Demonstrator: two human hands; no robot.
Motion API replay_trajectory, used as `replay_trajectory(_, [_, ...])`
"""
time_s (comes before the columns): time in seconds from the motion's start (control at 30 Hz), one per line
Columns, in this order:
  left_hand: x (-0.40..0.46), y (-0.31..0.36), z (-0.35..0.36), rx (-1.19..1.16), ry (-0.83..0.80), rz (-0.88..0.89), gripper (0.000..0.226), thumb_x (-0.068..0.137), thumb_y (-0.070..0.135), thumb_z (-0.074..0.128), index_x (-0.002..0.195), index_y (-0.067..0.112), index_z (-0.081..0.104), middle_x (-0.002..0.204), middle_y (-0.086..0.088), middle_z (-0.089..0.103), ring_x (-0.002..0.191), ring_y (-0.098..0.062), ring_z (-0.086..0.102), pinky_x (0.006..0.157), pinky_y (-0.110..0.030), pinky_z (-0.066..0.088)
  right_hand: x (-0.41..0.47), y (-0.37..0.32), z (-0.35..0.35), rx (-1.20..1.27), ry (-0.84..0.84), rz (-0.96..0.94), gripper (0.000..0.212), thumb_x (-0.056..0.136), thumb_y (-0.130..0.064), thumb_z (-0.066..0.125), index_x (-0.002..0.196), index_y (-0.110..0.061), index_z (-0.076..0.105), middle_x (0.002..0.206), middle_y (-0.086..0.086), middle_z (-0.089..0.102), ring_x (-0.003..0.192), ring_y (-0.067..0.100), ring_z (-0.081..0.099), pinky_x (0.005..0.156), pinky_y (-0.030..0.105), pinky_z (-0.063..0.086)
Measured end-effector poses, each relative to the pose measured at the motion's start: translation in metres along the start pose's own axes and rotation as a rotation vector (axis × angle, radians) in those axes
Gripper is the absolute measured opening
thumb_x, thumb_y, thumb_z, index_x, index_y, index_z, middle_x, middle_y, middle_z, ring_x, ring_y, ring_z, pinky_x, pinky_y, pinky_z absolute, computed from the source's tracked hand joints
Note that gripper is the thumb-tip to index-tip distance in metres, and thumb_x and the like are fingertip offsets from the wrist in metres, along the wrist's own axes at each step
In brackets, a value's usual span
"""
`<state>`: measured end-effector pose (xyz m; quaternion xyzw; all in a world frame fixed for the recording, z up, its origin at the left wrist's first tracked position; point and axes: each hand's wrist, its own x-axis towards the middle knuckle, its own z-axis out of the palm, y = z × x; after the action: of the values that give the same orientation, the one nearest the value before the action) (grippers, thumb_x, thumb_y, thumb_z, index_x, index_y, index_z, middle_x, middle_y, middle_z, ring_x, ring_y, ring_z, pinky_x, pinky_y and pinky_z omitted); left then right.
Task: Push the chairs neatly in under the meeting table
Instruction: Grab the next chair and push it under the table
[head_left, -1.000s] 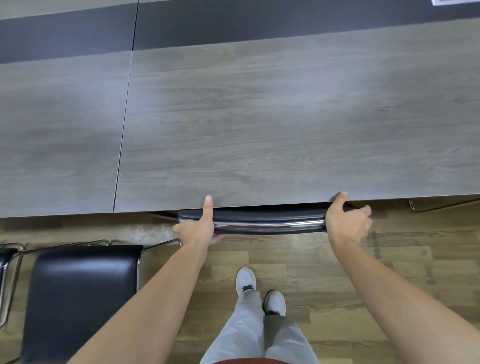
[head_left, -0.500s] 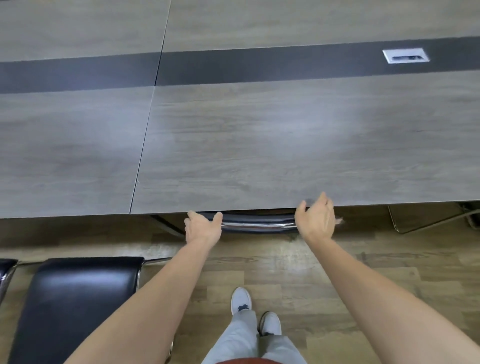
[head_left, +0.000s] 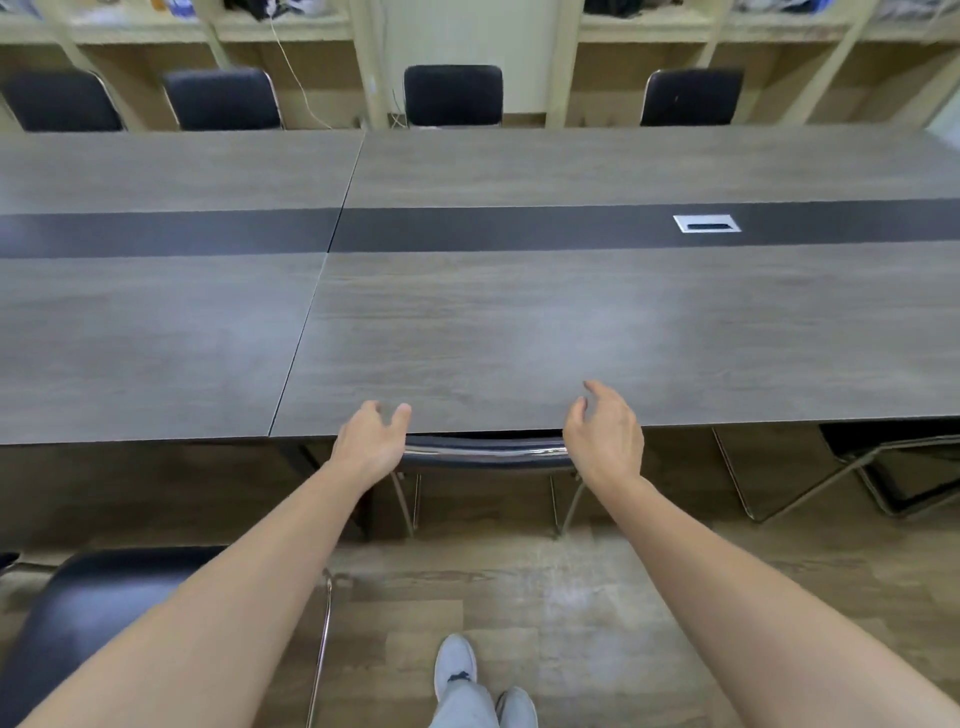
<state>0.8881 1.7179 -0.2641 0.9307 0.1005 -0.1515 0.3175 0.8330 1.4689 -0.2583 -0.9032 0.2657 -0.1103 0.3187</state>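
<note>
Both hands (head_left: 370, 441) (head_left: 602, 436) loose, chair back (head_left: 485, 451) between, ungripped

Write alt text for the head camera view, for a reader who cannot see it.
Two bare hands, left and right, hover open at the top rail of a black padded chrome-framed chair tucked under a long grey wood-grain meeting table. Another black chair stands pulled out at lower left; four more line the table's far side.
</note>
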Motion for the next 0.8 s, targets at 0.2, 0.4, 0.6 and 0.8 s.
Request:
replay_trajectory(0.2, [-0.032, 0.009, -0.022, 0.044, 0.042, 0.142, 0.063, 0.102, 0.046, 0.043, 0.149, 0.005, 0.036, 0.151, -0.014, 0.044, 0.14, -0.03, 0.041, 0.113, -0.038, 0.031, -0.019, -0.016, -0.033, -0.065, -0.037, -0.062, 0.043, 0.101, -0.026, 0.04, 0.14, -0.013, 0.049, 0.137, 0.007, 0.056, 0.122, 0.028, 0.055, 0.097, 0.038, 0.044])
replay_trajectory(0.4, [-0.057, 0.023, -0.042, 0.124, 0.04, 0.325, 0.063, 0.102, 0.047, 0.043, 0.151, 0.009, 0.034, 0.152, -0.01, 0.043, 0.14, -0.028, 0.039, 0.114, -0.038, 0.031, -0.044, -0.038, -0.052, -0.182, -0.112, -0.155, 0.044, 0.101, -0.027, 0.035, 0.14, -0.01, 0.047, 0.132, 0.01, 0.059, 0.116, 0.027, 0.057, 0.093, 0.035, 0.046])
replay_trajectory(0.6, [-0.072, 0.014, -0.061, 0.184, 0.004, 0.434, 0.062, 0.102, 0.049, 0.04, 0.152, 0.012, 0.032, 0.156, -0.007, 0.039, 0.142, -0.025, 0.037, 0.116, -0.04, 0.03, -0.076, -0.065, -0.049, -0.224, -0.091, -0.138, 0.036, 0.101, -0.026, 0.035, 0.128, -0.009, 0.053, 0.116, 0.011, 0.064, 0.097, 0.025, 0.062, 0.083, 0.036, 0.05])
replay_trajectory(0.8, [-0.094, -0.015, -0.1, 0.213, -0.062, 0.543, 0.066, 0.103, 0.05, 0.038, 0.157, 0.016, 0.021, 0.165, -0.004, 0.016, 0.151, -0.023, 0.019, 0.121, -0.041, 0.021, -0.123, -0.112, -0.028, -0.24, -0.077, -0.138, 0.043, 0.102, -0.026, 0.037, 0.141, -0.011, 0.045, 0.126, 0.011, 0.061, 0.107, 0.027, 0.061, 0.085, 0.034, 0.048])
